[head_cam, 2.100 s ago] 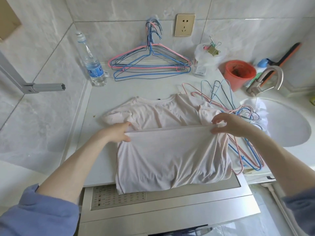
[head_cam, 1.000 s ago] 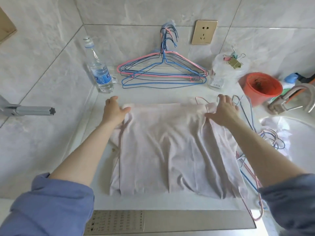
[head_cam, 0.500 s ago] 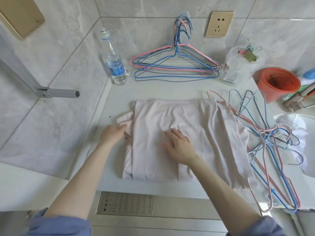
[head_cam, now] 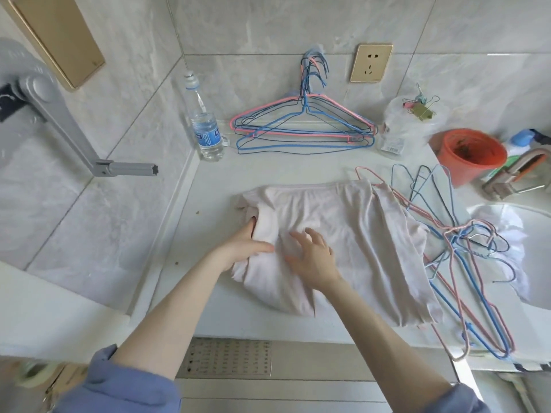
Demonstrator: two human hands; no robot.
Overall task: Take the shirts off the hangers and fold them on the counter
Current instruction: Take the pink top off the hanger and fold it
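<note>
As I watch through the head camera, the pale pink shirt (head_cam: pixel 357 231) lies folded over and rumpled in the middle of the counter (head_cam: pixel 268 174). My left hand (head_cam: pixel 243 247) is on the shirt's left edge, and yes, it grips the fold there, thumb lying across the top and fingers tucked in under the cloth. My right hand (head_cam: pixel 314 259) sits just beside it on the shirt, fingers spread and relaxed, grasping nothing. Toward the counter's right end, a tangle of loose pink and blue wire hangers (head_cam: pixel 465 248) touches the shirt's right edge. At the back of the counter a neat stack of hangers (head_cam: pixel 304 129) leans on the tiled wall, with a water bottle (head_cam: pixel 205 129) upright in the back left corner and a red bucket (head_cam: pixel 471 153) at the back right.
</note>
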